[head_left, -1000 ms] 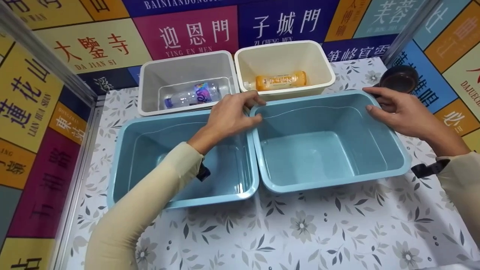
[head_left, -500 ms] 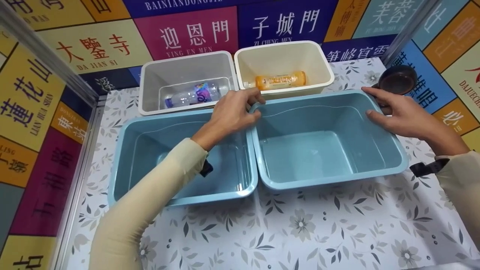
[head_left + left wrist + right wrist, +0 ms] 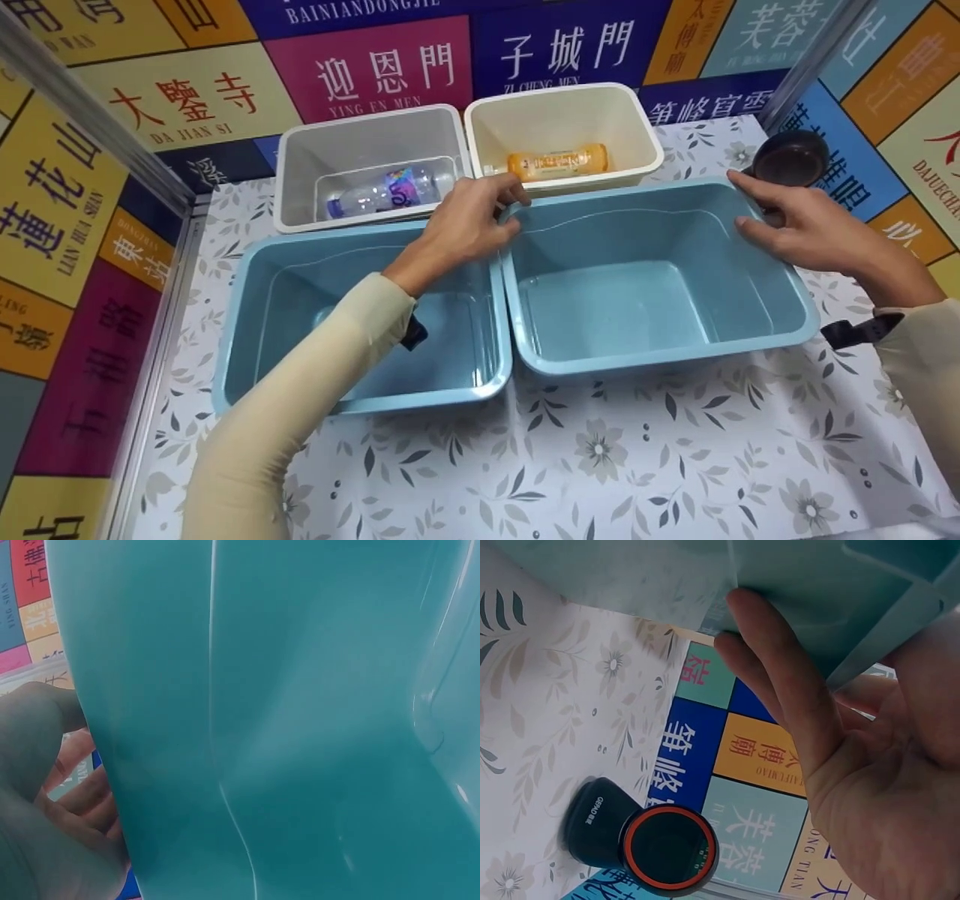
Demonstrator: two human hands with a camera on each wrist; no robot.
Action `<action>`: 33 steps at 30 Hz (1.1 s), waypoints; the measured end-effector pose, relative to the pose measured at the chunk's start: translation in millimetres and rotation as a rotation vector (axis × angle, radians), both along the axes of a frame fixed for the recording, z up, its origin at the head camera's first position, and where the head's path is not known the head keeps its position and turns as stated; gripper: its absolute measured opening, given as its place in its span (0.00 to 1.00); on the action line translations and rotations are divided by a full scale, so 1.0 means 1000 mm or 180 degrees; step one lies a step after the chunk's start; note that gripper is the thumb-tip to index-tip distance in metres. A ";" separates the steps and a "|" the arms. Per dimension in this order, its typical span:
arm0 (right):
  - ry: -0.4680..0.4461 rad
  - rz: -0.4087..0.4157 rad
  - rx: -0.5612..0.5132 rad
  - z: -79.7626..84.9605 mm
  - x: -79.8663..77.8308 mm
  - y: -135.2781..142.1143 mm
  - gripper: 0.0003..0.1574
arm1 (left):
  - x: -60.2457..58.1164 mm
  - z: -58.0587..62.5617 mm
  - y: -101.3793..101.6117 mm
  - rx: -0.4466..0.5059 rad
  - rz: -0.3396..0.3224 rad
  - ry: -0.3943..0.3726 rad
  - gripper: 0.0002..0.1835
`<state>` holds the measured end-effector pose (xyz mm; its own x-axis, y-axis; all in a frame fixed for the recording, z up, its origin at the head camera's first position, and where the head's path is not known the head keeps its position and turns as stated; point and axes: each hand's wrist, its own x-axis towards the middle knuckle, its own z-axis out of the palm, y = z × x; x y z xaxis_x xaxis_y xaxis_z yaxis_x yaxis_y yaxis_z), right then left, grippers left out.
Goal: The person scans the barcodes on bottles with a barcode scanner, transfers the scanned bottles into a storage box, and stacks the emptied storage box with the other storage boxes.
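Observation:
Two light-blue plastic bins stand side by side on the table. On the right-hand blue bin (image 3: 615, 307), my left hand (image 3: 469, 217) grips the far left corner of the rim, with fingers bent over it. My right hand (image 3: 806, 221) holds that same bin's right rim near the far corner. In the right wrist view, fingers (image 3: 776, 664) lie along the bin's outer wall (image 3: 652, 585). The left wrist view has the hand (image 3: 41, 787) beside a blue wall (image 3: 165, 727). My left forearm passes over the left-hand blue bin (image 3: 375, 403).
Behind stand a grey bin (image 3: 300, 176) with a clear bottle (image 3: 401, 187) and a cream bin (image 3: 649, 142) with an orange bottle (image 3: 559, 163). A black device with a round head (image 3: 790, 157) stands beyond my right hand. Printed panels (image 3: 390, 67) wall the table (image 3: 540, 465).
The near edge of the right-hand blue bin has shifted slightly away from me. Both hands keep their places on its rim, and the view has moved a little.

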<state>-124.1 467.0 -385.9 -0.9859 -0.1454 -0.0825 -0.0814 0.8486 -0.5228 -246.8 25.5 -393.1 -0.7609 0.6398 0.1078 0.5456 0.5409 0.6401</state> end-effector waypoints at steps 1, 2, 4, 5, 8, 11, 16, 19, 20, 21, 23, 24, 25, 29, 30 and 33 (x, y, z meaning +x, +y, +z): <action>0.0007 0.0011 0.0000 0.001 0.000 0.001 0.46 | -0.001 0.000 0.001 0.0001 -0.0017 -0.0008 0.15; 0.0012 0.0023 0.0000 0.001 0.001 0.001 0.46 | -0.002 0.001 0.002 0.0005 -0.0031 -0.0022 0.15; 0.0025 0.0043 0.0002 0.003 0.001 0.002 0.46 | -0.005 0.002 0.003 0.0012 -0.0050 -0.0052 0.16; 0.0033 0.0043 -0.0004 0.003 0.002 0.002 0.46 | -0.006 0.003 0.003 0.0029 -0.0058 -0.0060 0.16; 0.0019 0.0032 -0.0026 0.004 0.002 0.003 0.46 | -0.007 0.006 0.004 0.0074 -0.0065 -0.0060 0.16; -0.0001 0.0019 -0.0054 0.006 0.004 0.003 0.46 | -0.007 0.009 0.005 0.0102 -0.0085 -0.0041 0.16; -0.0037 -0.0011 -0.0067 0.011 0.008 0.004 0.46 | -0.007 0.013 0.010 0.0124 -0.0118 -0.0032 0.15; -0.0026 -0.0017 -0.0080 0.014 0.010 0.004 0.47 | -0.006 0.015 0.013 0.0144 -0.0116 -0.0022 0.14; -0.0026 -0.0022 -0.0074 0.016 0.011 0.003 0.47 | -0.006 0.015 0.014 0.0153 -0.0120 0.0004 0.15; -0.0035 -0.0037 -0.0075 0.017 0.011 0.004 0.47 | -0.006 0.016 0.016 0.0161 -0.0126 0.0021 0.15; -0.0071 -0.0057 -0.0098 0.018 0.013 0.004 0.48 | -0.005 0.017 0.018 0.0175 -0.0135 0.0037 0.15; -0.0088 -0.0069 -0.0076 0.019 0.015 0.004 0.48 | -0.005 0.018 0.018 0.0184 -0.0142 0.0041 0.15; -0.0099 -0.0082 -0.0057 0.019 0.015 0.005 0.48 | -0.004 0.019 0.019 0.0187 -0.0145 0.0036 0.15; -0.0098 -0.0101 0.0037 0.022 0.019 0.006 0.48 | -0.003 0.024 0.020 0.0197 -0.0141 -0.0026 0.16; -0.0092 -0.0109 0.0056 0.023 0.019 0.006 0.48 | -0.002 0.026 0.020 0.0195 -0.0138 -0.0041 0.16; -0.0056 -0.0104 0.0055 0.026 0.023 0.006 0.48 | -0.001 0.030 0.020 0.0216 -0.0142 -0.0056 0.16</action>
<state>-101.1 472.6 -359.4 -0.9885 -0.1115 -0.1020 -0.0444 0.8596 -0.5090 -248.1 45.9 -363.2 -0.7339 0.6649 0.1390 0.5565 0.4713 0.6842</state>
